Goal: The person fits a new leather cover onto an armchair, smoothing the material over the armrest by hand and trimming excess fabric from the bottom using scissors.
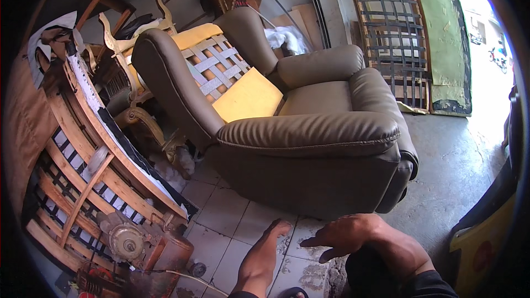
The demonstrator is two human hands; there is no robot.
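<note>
A brown leather-look armchair (pixel 309 174) stands on the floor in front of me. Its backrest is stripped, baring woven grey webbing (pixel 212 69) and a yellow foam piece (pixel 251 96) that leans above the seat. Below the chair's near side, my right hand (pixel 349 234) hovers with fingers stretched apart toward the left and nothing in them. My left hand (pixel 279 228) is just left of it, seen edge-on and apparently over the floor tiles. Its fingers are foreshortened, so their pose is hard to make out.
Wooden slatted frames (pixel 83 193) lean at the left. A compressor-like machine (pixel 128 243) with a cable sits at lower left. Carved gilded chair frames (pixel 118 55) are piled behind the armchair. A webbed frame (pixel 392 27) and a green panel (pixel 444 49) stand at the right wall.
</note>
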